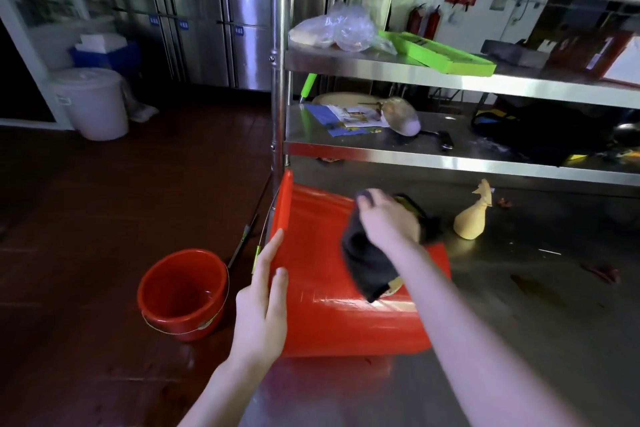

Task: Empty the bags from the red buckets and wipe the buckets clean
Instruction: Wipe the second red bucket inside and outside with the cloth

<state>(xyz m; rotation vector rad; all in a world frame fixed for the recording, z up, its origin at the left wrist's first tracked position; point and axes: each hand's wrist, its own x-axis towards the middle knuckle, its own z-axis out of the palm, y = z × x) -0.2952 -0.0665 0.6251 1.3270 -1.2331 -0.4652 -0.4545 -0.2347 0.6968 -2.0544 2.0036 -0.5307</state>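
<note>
Left hand (261, 305), fingers straight, lies flat against the rim end of a red bucket (322, 315) tipped on its side on the steel table (519, 288). Right hand (384, 218) is clenched round a dark cloth (363, 260), pressing it on the bucket wall. Two red ones total: the second red bucket (183, 291) sits upright on the dark tiled floor (86, 201). One white bucket (93, 102) further back.

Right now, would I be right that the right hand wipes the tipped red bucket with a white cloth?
Not quite: in the head view the cloth is black, not white; the right hand does wipe the tipped red bucket with it.
</note>
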